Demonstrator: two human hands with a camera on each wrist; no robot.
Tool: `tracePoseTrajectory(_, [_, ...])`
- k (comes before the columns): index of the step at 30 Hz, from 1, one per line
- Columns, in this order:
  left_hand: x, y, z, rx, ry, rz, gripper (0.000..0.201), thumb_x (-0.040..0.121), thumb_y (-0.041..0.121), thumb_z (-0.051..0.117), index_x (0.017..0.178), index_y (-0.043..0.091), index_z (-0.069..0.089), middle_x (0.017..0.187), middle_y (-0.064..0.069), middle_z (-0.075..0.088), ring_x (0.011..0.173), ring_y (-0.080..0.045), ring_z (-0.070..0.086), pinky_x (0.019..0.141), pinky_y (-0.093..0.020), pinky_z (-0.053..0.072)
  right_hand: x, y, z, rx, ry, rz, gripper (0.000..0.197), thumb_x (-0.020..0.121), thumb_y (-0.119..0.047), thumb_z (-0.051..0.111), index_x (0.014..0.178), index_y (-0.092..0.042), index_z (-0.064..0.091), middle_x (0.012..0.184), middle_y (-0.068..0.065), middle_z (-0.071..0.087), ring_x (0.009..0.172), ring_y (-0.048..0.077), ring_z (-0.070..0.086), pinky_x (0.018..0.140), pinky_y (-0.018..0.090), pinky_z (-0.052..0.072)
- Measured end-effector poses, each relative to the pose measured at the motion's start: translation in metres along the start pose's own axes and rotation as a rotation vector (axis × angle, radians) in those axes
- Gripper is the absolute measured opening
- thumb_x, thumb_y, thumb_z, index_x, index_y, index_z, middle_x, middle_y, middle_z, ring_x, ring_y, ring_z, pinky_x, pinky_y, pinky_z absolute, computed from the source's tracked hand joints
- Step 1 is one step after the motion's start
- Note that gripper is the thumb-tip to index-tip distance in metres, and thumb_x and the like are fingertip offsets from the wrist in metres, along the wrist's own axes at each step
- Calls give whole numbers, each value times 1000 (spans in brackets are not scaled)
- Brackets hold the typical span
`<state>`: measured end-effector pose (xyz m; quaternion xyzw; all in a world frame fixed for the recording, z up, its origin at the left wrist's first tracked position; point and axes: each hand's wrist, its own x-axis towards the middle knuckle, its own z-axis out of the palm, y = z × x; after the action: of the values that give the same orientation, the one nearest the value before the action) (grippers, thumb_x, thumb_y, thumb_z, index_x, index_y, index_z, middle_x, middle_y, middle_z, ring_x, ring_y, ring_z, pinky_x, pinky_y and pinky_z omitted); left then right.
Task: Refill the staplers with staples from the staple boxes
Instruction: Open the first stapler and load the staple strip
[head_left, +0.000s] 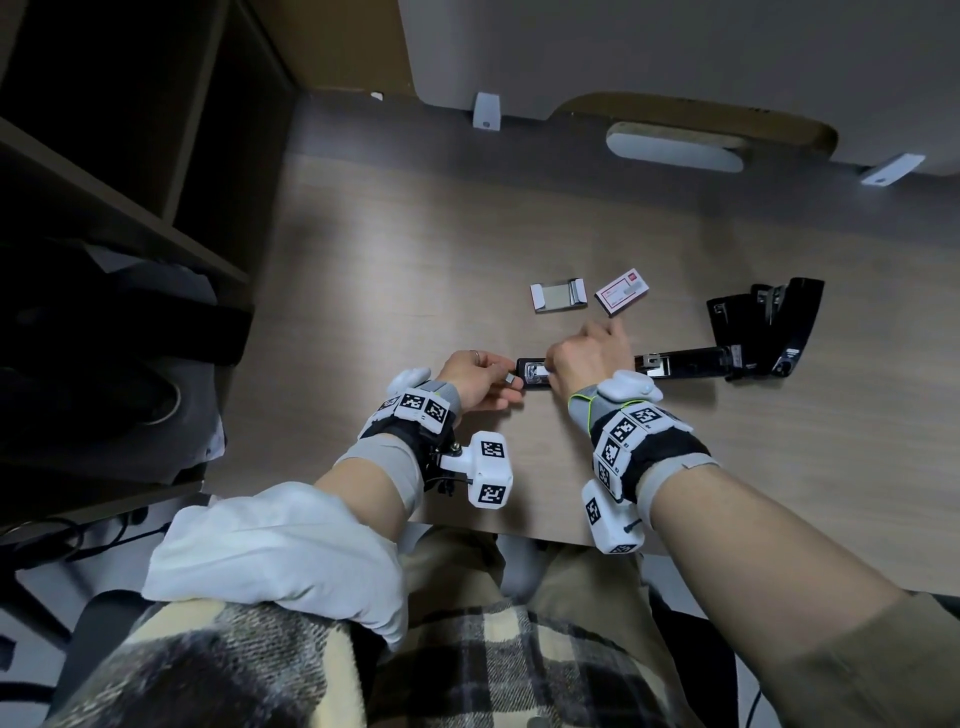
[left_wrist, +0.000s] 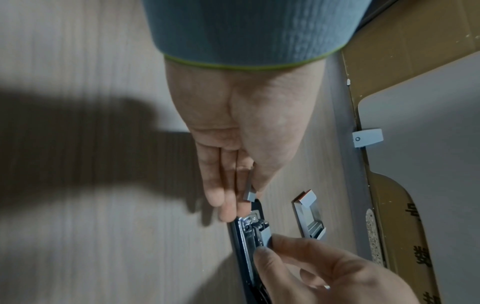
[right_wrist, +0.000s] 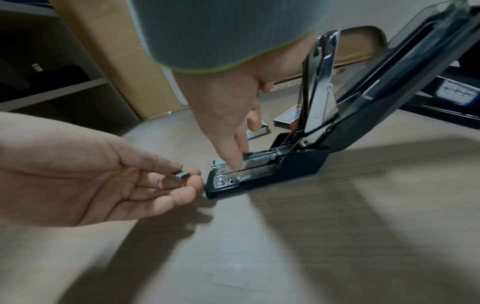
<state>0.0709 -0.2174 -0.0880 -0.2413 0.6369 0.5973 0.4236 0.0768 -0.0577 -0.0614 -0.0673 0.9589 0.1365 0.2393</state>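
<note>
A black stapler (head_left: 691, 362) lies on the wooden desk (head_left: 415, 260) with its lid swung up and its magazine bare. My right hand (head_left: 582, 358) is over its front end, where the thumb and forefinger pinch a short grey staple strip (left_wrist: 266, 236) sitting in the magazine (right_wrist: 259, 158). My left hand (head_left: 506, 382) hovers just left of the stapler's nose and holds a second staple strip (right_wrist: 179, 175) between its thumb and fingers. The open staple box tray (head_left: 558, 296) and its red and white sleeve (head_left: 621, 293) lie just behind the hands.
Another black stapler (head_left: 800, 317) lies opened at the right, touching the first one's rear. Dark shelving (head_left: 130, 182) stands to the left of the desk. A cardboard panel (head_left: 691, 119) and a grey partition close off the back edge.
</note>
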Motion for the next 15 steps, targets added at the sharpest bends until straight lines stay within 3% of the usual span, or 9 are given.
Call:
tracePoseTrajectory(5, [-2, 7, -4, -14, 13, 1, 23, 97, 5, 45, 114, 3, 60, 82, -7, 73, 65, -17, 71, 64, -26, 57, -1, 3, 2, 82, 30, -23, 19, 84, -39, 60, 96, -28, 70, 87, -4, 71, 102, 21, 49, 89, 39, 30])
tracePoseTrajectory(9, [-11, 19, 1, -33, -11, 59, 20, 98, 7, 43, 111, 7, 58, 86, -7, 73, 64, -16, 70, 63, -26, 55, -7, 12, -5, 300, 164, -11, 40, 84, -44, 63, 121, -31, 61, 111, -7, 70, 113, 22, 48, 93, 37, 30])
tracePoseTrajectory(13, [-15, 28, 7, 6, -40, 138, 3, 101, 17, 51, 103, 14, 50, 88, -4, 71, 71, -12, 72, 59, -24, 54, -9, 16, -15, 534, 250, -9, 40, 83, -50, 65, 118, -32, 62, 106, -11, 69, 112, 20, 50, 92, 34, 35])
tracePoseTrajectory(15, [-16, 33, 12, 5, -68, 157, 8, 100, 20, 55, 101, 14, 49, 89, -6, 72, 73, -13, 72, 58, -23, 55, -11, 20, -19, 555, 250, -40, 34, 83, -52, 65, 112, -32, 65, 105, -11, 69, 110, 20, 52, 92, 33, 36])
